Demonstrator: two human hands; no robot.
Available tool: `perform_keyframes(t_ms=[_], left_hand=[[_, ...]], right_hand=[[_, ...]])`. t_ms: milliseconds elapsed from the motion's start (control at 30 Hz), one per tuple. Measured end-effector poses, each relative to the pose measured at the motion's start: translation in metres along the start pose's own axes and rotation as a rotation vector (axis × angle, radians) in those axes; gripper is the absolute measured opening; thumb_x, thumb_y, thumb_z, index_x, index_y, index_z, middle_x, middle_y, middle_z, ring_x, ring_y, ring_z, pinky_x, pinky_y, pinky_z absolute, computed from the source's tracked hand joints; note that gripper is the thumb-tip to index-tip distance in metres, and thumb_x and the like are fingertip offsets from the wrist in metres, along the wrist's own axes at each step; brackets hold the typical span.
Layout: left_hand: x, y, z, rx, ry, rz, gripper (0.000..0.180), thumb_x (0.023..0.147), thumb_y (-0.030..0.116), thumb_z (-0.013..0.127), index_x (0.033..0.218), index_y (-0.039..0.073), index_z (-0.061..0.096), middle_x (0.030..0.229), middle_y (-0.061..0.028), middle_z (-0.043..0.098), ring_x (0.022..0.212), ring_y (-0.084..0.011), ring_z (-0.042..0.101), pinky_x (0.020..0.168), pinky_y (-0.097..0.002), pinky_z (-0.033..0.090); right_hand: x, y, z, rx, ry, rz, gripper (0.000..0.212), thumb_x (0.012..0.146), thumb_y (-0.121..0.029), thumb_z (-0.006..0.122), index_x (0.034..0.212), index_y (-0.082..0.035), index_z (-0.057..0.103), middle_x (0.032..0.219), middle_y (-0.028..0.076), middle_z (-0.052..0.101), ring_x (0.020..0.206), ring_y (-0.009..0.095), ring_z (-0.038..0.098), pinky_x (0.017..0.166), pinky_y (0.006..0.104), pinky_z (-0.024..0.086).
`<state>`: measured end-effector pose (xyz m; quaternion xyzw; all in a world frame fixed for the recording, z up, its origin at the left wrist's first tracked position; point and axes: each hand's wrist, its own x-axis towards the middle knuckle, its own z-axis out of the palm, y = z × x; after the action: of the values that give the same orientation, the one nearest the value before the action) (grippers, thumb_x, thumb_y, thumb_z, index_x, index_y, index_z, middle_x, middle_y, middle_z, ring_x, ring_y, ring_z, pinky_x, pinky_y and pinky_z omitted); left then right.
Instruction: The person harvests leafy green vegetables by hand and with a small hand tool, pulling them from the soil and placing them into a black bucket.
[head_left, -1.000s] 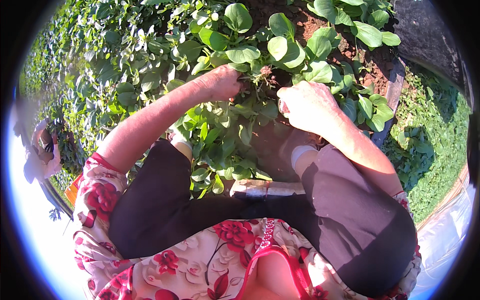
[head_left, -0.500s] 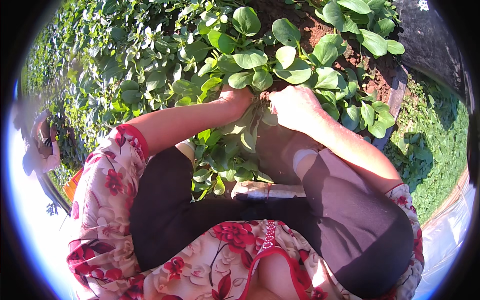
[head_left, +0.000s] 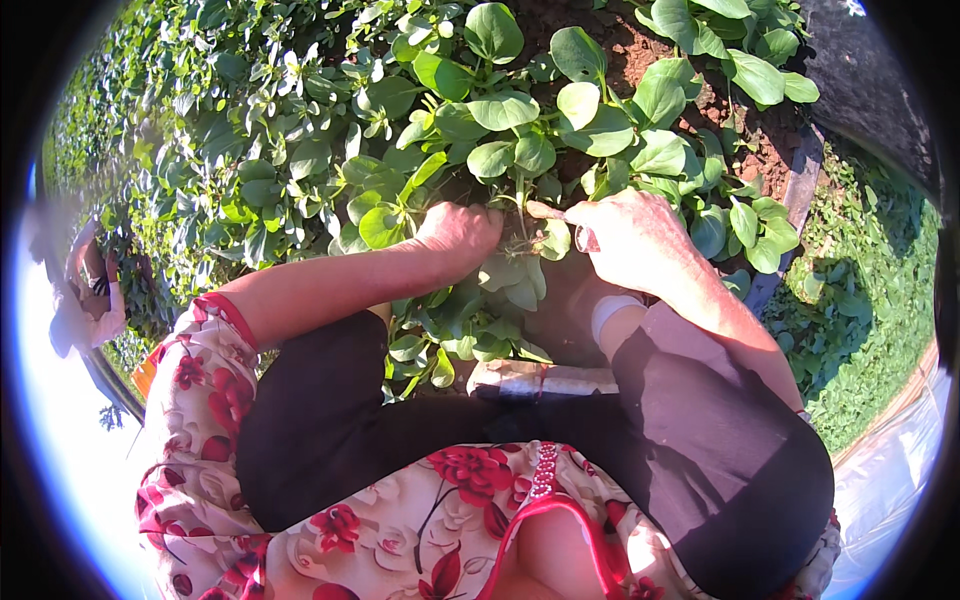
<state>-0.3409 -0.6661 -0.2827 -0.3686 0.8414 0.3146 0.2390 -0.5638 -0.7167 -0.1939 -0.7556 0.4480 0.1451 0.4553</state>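
My left hand (head_left: 460,238) is closed in a fist at the near edge of the leafy bed. Pale-backed leafy greens (head_left: 510,280) with thin roots hang beside and below it, apparently in its grip; its fingertips are hidden. My right hand (head_left: 635,235) is closed just to the right, around a small brownish tool (head_left: 587,239) whose rounded end shows under the fingers. Its kind cannot be made out. A soil-brown tip points from that hand toward a plant stem (head_left: 520,190) between both hands. Above stand broad-leaved green seedlings (head_left: 505,110).
Dense smaller-leaved plants (head_left: 220,130) fill the left. Reddish soil (head_left: 625,55) shows at the top right, beside a board edging (head_left: 795,195) and dark sheeting (head_left: 860,90). A pale, low block-like thing (head_left: 540,380) lies between my knees. Another person (head_left: 95,290) is at the far left.
Both hands have drawn back from the plants toward me, and the right has also shifted right. The gap between them is wider, showing the stem and the tool.
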Motion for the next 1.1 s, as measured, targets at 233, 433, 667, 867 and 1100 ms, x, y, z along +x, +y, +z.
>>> perform_keyframes(t_ms=[233,433,667,867,1100], left_hand=[[-0.031,-0.004,-0.008,-0.081,-0.028,0.059,0.021,0.079,0.017,0.055,0.094,0.002,0.058,0.099,-0.0166,0.058,0.098,-0.0311,0.055,0.083,-0.0412,0.044],[-0.032,-0.016,-0.002,0.049,0.181,-0.041,0.031,0.073,0.016,0.058,0.1,0.002,0.057,0.112,-0.0185,0.048,0.109,-0.0315,0.045,0.091,-0.0402,0.038],[-0.012,-0.028,0.013,0.112,0.185,-0.216,0.029,0.074,0.014,0.057,0.099,0.0,0.057,0.119,-0.0243,0.047,0.11,-0.0321,0.047,0.091,-0.0413,0.039],[-0.007,-0.041,0.029,0.184,0.379,-0.178,0.018,0.072,0.012,0.06,0.086,0.001,0.06,0.101,-0.0185,0.054,0.096,-0.0298,0.055,0.075,-0.0407,0.048],[0.006,-0.055,0.041,-0.196,0.259,-0.203,0.025,0.077,0.015,0.06,0.101,0.01,0.06,0.096,-0.012,0.062,0.09,-0.0278,0.061,0.074,-0.0393,0.05]], right_hand=[[0.019,0.01,0.005,-0.159,0.096,-0.012,0.029,0.068,-0.007,0.062,0.097,-0.008,0.064,0.074,0.009,0.066,0.07,0.028,0.065,0.065,0.0384,0.051],[0.022,0.007,0.015,-0.201,0.148,-0.07,0.034,0.068,-0.009,0.062,0.102,-0.009,0.062,0.075,0.01,0.065,0.07,0.028,0.064,0.065,0.0391,0.051],[0.035,0.007,0.026,-0.193,0.207,-0.084,0.031,0.07,-0.011,0.061,0.101,-0.009,0.061,0.076,0.01,0.065,0.07,0.029,0.064,0.062,0.0407,0.051],[0.043,-0.006,0.022,-0.335,0.111,-0.095,0.02,0.073,-0.013,0.06,0.093,-0.009,0.061,0.074,0.011,0.063,0.07,0.029,0.064,0.062,0.0411,0.051],[0.048,-0.035,0.012,-0.437,0.113,-0.174,0.013,0.075,-0.016,0.059,0.085,-0.008,0.061,0.072,0.01,0.063,0.068,0.027,0.064,0.064,0.0387,0.052]])
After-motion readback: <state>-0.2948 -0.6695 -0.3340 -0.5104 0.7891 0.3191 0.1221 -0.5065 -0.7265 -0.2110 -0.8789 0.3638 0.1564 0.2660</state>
